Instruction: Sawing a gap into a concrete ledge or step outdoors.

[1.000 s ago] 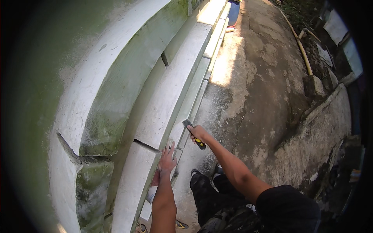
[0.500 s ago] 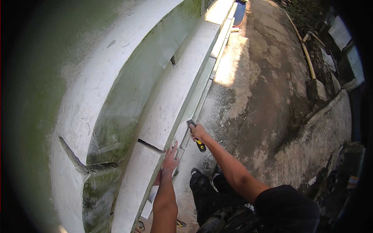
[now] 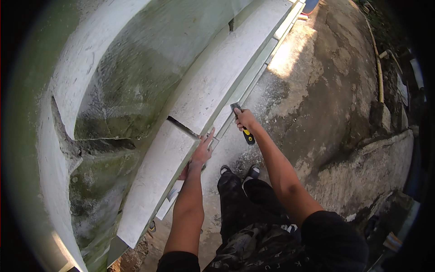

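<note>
In my right hand (image 3: 246, 119) is a scraper-like tool (image 3: 248, 137) with a black-and-yellow handle. Its dark head lies against the outer side of a pale, stepped concrete ledge (image 3: 210, 79); the working edge is too small to make out. My left hand (image 3: 200, 155) rests on the ledge's side, just below a dark gap (image 3: 183, 127) between two blocks, with its fingers stretched out and nothing visibly held. Part of that hand is hidden behind the ledge. Pale dust (image 3: 238, 147) covers the ground beneath.
A green-stained wall (image 3: 136, 68) rises on the left. Worn concrete paving (image 3: 312, 109) runs along the right, bordered by a low rough wall (image 3: 367, 172). A long pole (image 3: 379, 75) lies farther off. My shoes (image 3: 251, 172) stand close to the ledge.
The view has shifted, so the ledge and paving sit differently in the picture. Both hands stay at the ledge, and the right still grips the scraper-like tool.
</note>
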Demonstrator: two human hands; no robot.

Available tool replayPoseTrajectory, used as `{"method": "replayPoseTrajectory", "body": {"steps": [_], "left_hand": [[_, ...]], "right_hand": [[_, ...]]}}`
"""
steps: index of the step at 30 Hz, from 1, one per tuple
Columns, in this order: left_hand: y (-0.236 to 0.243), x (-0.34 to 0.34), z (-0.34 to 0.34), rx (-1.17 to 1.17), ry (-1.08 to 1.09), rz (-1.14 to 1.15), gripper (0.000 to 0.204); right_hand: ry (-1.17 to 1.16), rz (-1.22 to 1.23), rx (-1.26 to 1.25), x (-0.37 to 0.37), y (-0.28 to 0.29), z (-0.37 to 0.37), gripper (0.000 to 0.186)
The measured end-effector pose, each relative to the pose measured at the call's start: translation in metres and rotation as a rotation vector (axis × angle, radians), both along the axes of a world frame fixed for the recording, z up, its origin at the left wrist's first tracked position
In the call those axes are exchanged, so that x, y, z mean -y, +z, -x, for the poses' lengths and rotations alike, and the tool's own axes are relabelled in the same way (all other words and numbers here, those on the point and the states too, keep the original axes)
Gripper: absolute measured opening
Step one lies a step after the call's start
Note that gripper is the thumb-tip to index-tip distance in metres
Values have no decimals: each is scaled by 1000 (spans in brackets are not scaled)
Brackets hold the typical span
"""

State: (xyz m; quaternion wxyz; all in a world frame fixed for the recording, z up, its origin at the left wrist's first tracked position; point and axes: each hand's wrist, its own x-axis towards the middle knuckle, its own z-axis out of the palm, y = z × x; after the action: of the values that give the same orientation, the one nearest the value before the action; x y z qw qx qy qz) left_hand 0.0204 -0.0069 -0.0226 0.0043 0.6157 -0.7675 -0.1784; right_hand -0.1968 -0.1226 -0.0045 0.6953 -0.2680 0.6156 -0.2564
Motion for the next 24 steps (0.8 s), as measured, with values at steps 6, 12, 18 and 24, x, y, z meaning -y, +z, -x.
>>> {"method": "replayPoseTrajectory", "body": {"steps": [6, 12, 18, 24], "left_hand": [[3, -2, -2, 22, -19, 27, 83], [11, -2, 1, -9, -23, 14, 84], [14, 1, 4, 3, -35, -1, 85], [12, -4, 0, 0, -15, 7, 86]], "right_hand": [[-2, -44, -4, 2, 5, -9, 36], [47, -65, -64, -10, -2, -11, 36], [-27, -56, 52, 10, 3, -14, 36], [12, -21, 24, -17, -2, -24, 40]]}}
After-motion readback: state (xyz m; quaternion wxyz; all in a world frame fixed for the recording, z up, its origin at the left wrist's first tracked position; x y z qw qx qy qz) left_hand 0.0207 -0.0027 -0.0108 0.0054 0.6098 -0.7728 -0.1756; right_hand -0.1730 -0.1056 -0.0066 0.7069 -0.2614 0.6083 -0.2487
